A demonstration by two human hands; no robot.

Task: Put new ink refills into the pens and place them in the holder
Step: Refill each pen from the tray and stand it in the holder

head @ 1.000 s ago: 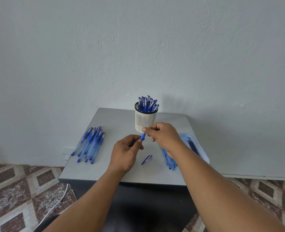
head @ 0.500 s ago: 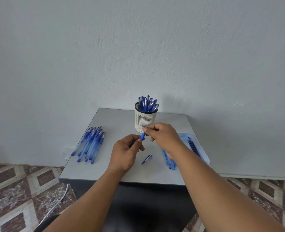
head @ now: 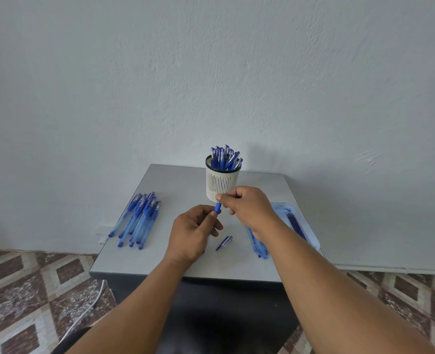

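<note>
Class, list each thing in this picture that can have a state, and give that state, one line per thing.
Left hand: grips the pen barrel.
Right hand: pinches the pen's blue grip end.
Pen in hand: uncapped, held above the table.
Loose cap: lying on the table, off its pen.
Holder: upright, filled with capped pens.
Pile of pens: lying flat, left side.
Tray: open, refills inside.

Two bare forearms are seen reaching in from the lower edge of the head view, with no sleeves, watch, bracelet or rings shown on them. The left hand and the right hand are ungloved, and the nails are kept short. At the bottom edge a dark garment is glimpsed between the arms, too blurred to be made out further.
</note>
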